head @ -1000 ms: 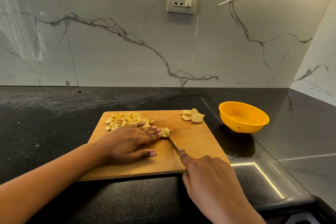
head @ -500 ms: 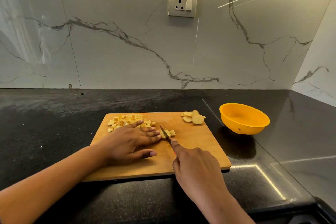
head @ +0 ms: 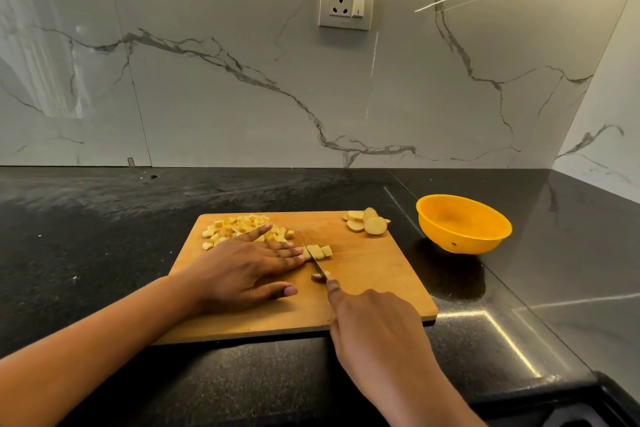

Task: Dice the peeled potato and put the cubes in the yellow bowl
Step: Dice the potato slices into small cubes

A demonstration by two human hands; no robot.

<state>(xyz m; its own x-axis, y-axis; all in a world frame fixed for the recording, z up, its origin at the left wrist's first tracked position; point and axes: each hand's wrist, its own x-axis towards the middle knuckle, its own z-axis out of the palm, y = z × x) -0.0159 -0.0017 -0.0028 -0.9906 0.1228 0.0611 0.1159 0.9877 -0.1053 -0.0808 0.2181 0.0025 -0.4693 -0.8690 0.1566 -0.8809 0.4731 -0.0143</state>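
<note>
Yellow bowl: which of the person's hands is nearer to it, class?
Right. The right hand holds the knife at the front of the board, below-left of the yellow bowl; the left hand lies flat on the board further left, beyond the knife.

head view | faces forward and down | close above cutting board (head: 374,270)

Warm, dim light from above glares off the glossy marble wall (head: 242,45) and black tabletop (head: 502,319), while wide-angle distortion bends the edges.
</note>
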